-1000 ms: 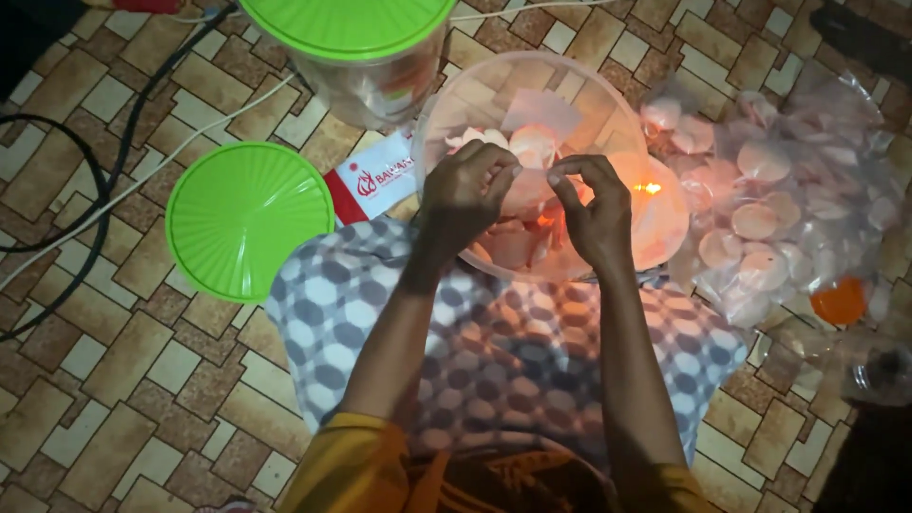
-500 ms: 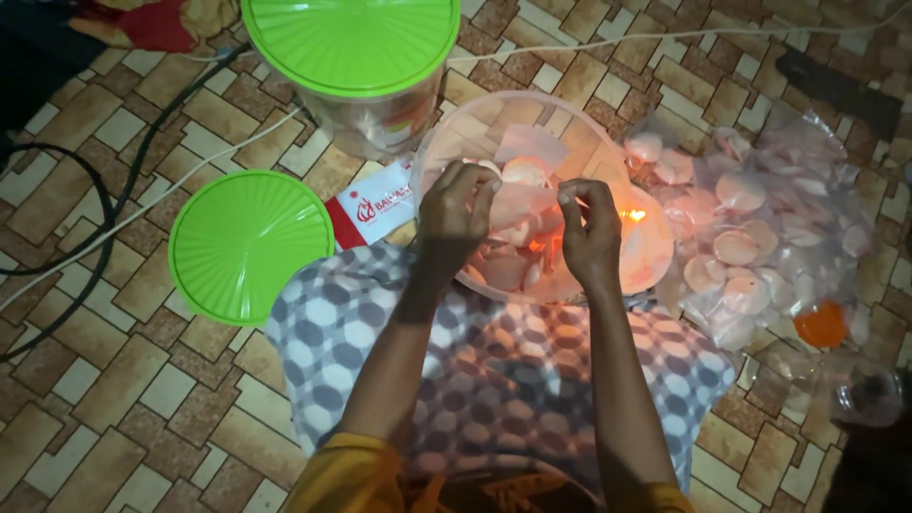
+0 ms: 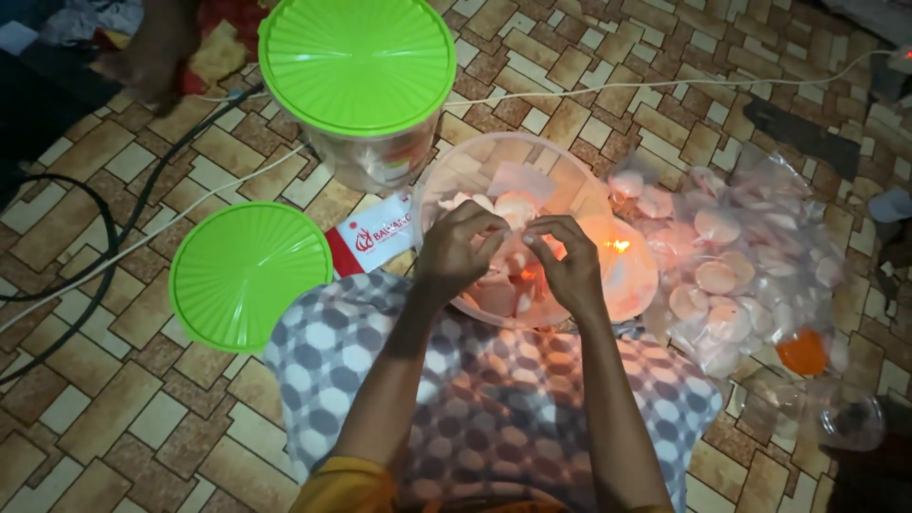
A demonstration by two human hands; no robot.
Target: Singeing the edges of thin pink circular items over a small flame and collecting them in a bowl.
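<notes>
Head view, looking straight down: a small clear packet (image 3: 518, 249) with a pale round wafer inside sits pinched between both hands, right at the meeting of the fingertips. The left hand (image 3: 459, 252) grips its left edge with curled fingers, the right hand (image 3: 570, 266) closes on its right edge, and the two hands nearly touch over it (whether the packet's mouth is folded or flat I cannot tell, the fingers hide it). Directly under the hands stands a clear plastic bowl (image 3: 475, 171) holding more of the same pale rounds, its far rim reaching beyond the knuckles. Just to the right of the right hand a small flame (image 3: 617, 246) burns, casting an orange glow on the bowl's near side. Further right, well past that hand, lies a heap of filled clear bags (image 3: 741, 256) of wafers, with an orange cap (image 3: 803, 352) at its near edge. Left of the left hand a red-and-white carton (image 3: 375, 242) lies on the patterned tile floor (image 3: 114, 418), then a loose green lid (image 3: 249, 274). Beyond the left hand stands a clear tub with a green lid (image 3: 357, 66) on. Below the wrists, a grey checked cloth (image 3: 494, 399) covers the person's lap.
</notes>
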